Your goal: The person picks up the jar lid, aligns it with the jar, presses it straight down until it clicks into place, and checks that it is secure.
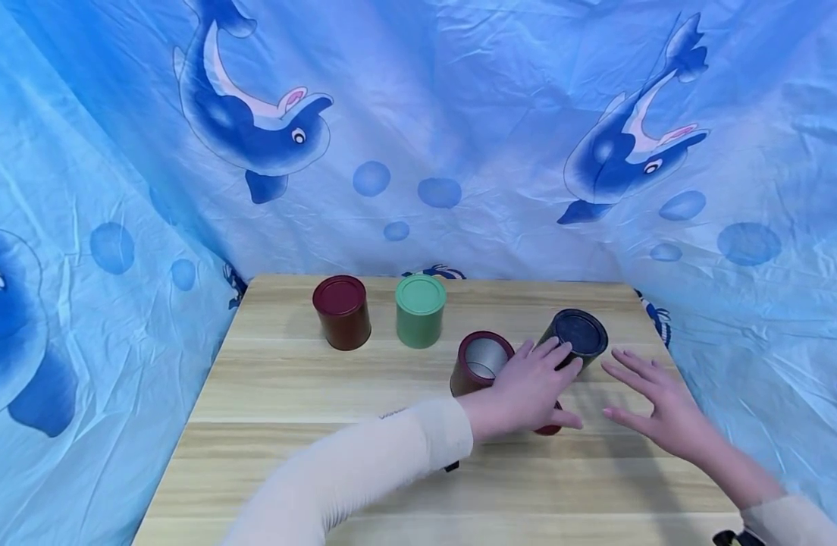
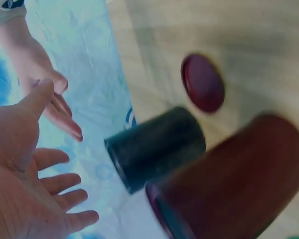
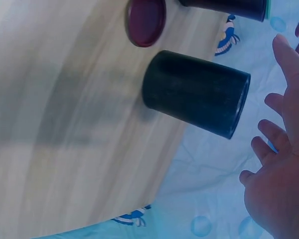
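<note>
My left hand (image 1: pixel 524 390) reaches across the table, fingers extended, overlapping the near side of a dark blue lidded can (image 1: pixel 574 334) in the head view. To its left stands an open dark red can (image 1: pixel 468 379), showing a silvery inside. A round red lid (image 2: pixel 203 82) lies on the wood near both cans, mostly covered by the left hand in the head view. My right hand (image 1: pixel 667 413) hovers right of the blue can, fingers apart. Both wrist views show a gap between each palm and the dark can (image 3: pixel 197 93), and neither hand holds anything.
Farther back on the wooden table (image 1: pixel 268 440) stand a closed dark red can (image 1: pixel 343 318) and a closed green can (image 1: pixel 420 315). Blue dolphin-print cloth (image 1: pixel 459 136) hangs behind the table and along both sides.
</note>
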A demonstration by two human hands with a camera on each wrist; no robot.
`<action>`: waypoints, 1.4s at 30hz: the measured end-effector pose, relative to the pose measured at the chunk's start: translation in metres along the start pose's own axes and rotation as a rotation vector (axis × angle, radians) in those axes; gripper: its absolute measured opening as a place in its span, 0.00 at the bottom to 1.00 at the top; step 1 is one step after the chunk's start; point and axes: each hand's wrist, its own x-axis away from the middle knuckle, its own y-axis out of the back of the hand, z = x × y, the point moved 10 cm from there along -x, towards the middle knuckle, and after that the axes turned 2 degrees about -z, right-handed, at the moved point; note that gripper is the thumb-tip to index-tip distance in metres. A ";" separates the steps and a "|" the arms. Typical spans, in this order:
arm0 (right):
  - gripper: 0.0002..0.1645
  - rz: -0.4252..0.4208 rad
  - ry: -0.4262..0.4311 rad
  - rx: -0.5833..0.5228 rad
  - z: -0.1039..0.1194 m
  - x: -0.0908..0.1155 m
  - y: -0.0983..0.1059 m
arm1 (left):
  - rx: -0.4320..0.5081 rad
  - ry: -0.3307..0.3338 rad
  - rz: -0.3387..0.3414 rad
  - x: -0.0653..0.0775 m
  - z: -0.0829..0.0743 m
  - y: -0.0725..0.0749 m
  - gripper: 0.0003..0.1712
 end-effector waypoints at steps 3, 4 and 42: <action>0.46 0.000 -0.021 0.002 -0.003 0.011 -0.005 | 0.022 0.023 -0.027 0.007 -0.008 -0.010 0.53; 0.46 0.003 -0.027 0.001 -0.005 0.014 -0.006 | 0.027 0.032 -0.038 0.009 -0.009 -0.014 0.53; 0.46 0.085 -0.100 -0.046 -0.024 0.038 -0.084 | 0.223 0.230 0.013 0.042 -0.019 -0.123 0.58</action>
